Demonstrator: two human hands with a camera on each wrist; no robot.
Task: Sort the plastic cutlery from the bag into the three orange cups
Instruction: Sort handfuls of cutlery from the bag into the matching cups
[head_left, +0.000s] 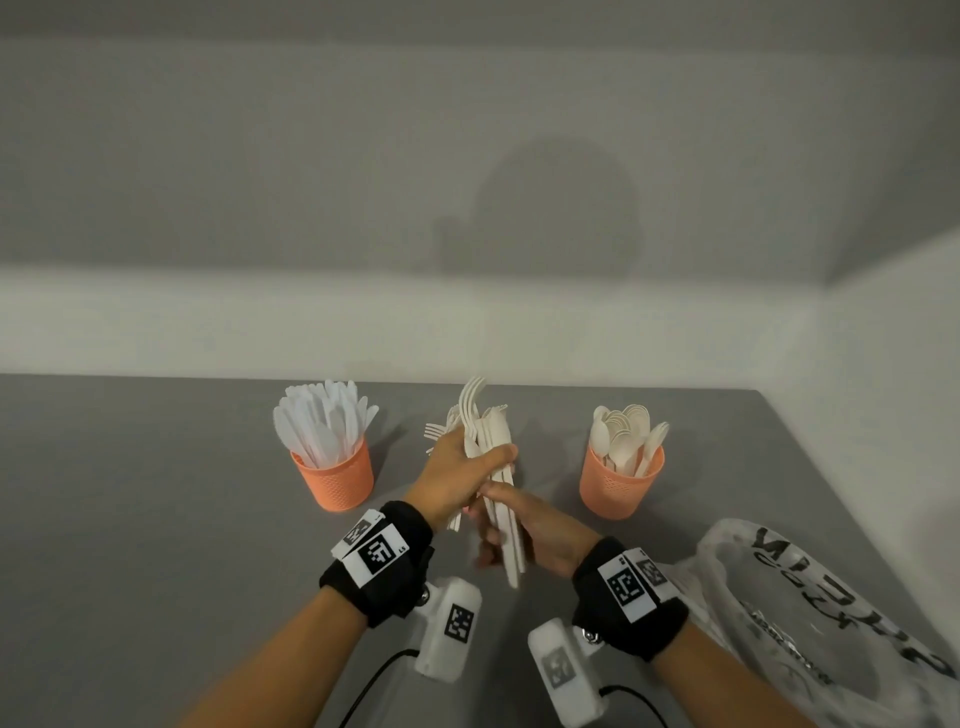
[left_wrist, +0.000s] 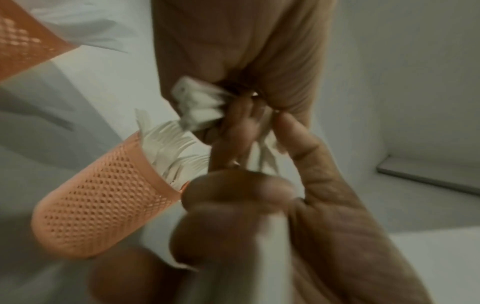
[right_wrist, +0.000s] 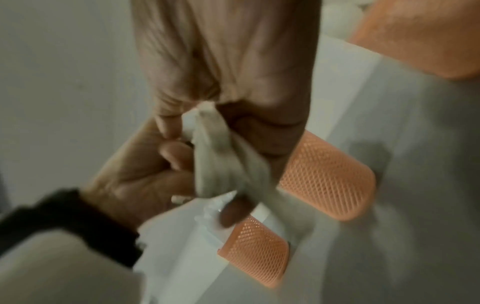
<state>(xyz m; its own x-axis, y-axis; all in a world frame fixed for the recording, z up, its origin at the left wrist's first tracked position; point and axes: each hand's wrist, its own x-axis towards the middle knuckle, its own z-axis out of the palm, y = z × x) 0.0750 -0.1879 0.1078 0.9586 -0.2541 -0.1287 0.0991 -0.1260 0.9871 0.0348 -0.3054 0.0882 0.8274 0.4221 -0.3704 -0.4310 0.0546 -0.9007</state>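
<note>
Two hands on one bundle of forks (head_left: 488, 457), held above the grey table (head_left: 156, 519): your left hand (head_left: 457, 480) curls round its middle, your right hand (head_left: 530, 530) grips the handle ends. Left cup (head_left: 335, 480) holds knives, right cup (head_left: 621, 486) spoons; the middle cup (left_wrist: 103, 197), behind your hands, holds forks. Bag (head_left: 810, 613) lies at your right

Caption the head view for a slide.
Both hands, left hand and right hand, grip a fork bundle between knife cup and spoon cup.
</note>
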